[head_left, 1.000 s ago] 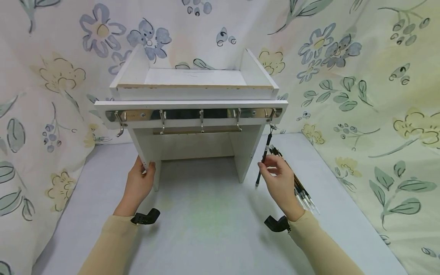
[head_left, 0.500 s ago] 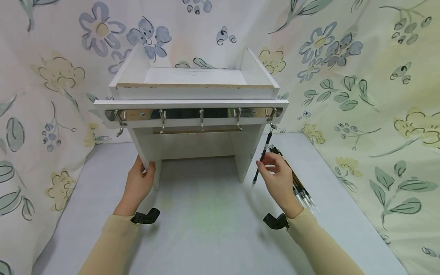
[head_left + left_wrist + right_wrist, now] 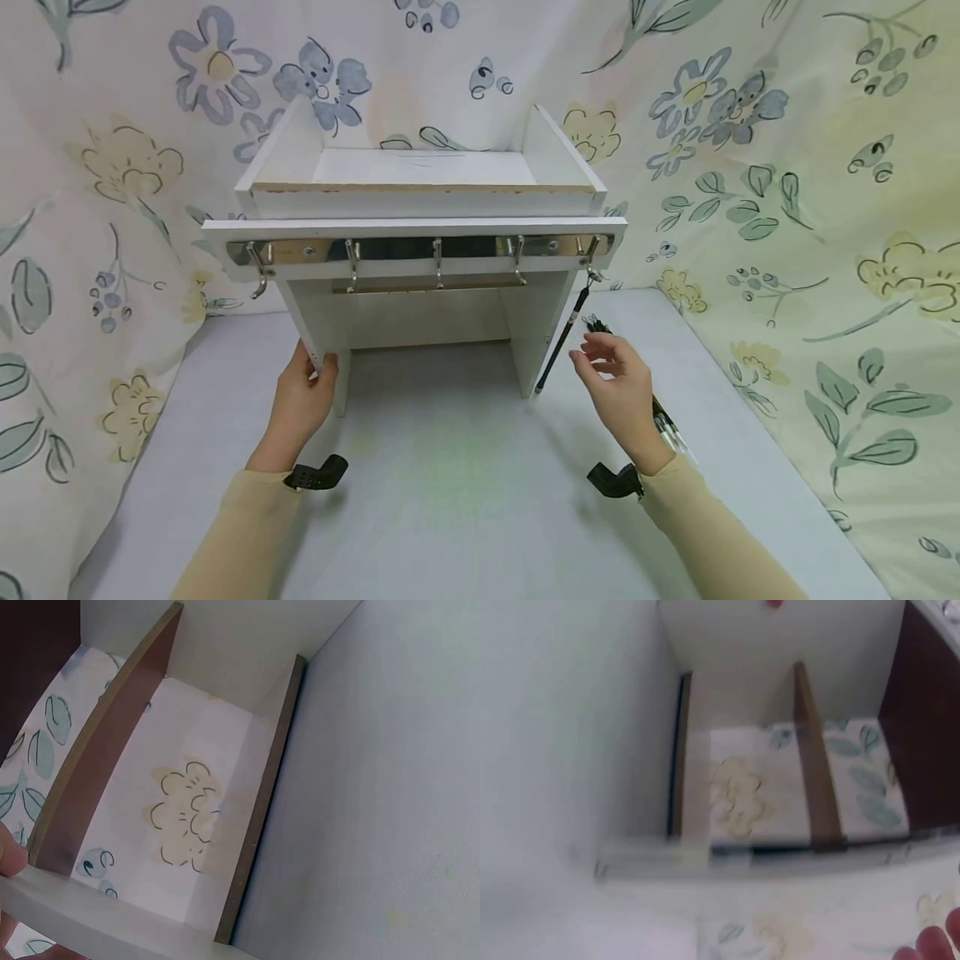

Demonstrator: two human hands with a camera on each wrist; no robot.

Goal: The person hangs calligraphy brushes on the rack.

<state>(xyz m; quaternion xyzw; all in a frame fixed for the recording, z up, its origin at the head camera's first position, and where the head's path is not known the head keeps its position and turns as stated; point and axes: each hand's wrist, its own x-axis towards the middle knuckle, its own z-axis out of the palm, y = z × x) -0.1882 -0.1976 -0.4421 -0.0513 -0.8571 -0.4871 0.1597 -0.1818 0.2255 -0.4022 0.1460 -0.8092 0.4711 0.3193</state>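
A slim black brush point(image 3: 562, 340) hangs by its cord loop from the rightmost hook point(image 3: 592, 250) of a metal hook rail, tilted with its lower end toward the shelf's right side panel. My right hand point(image 3: 618, 387) is just right of it, apart from it, fingers loosely bent and holding nothing. My left hand point(image 3: 303, 400) grips the front edge of the left side panel point(image 3: 318, 333) of the white shelf unit point(image 3: 416, 204), thumb on the inner side. In the left wrist view, fingertips point(image 3: 10, 855) show on the panel's edge.
Several more brushes point(image 3: 663, 421) lie on the white table point(image 3: 450, 500) behind and beside my right hand, partly hidden by it. The other hooks point(image 3: 438, 262) carry nothing. Flowered cloth point(image 3: 750, 208) hangs behind and at both sides.
My right hand has let go of the black brush and moved slightly right. The brush's lower end has swung left toward the side panel. My left hand has stayed in place.
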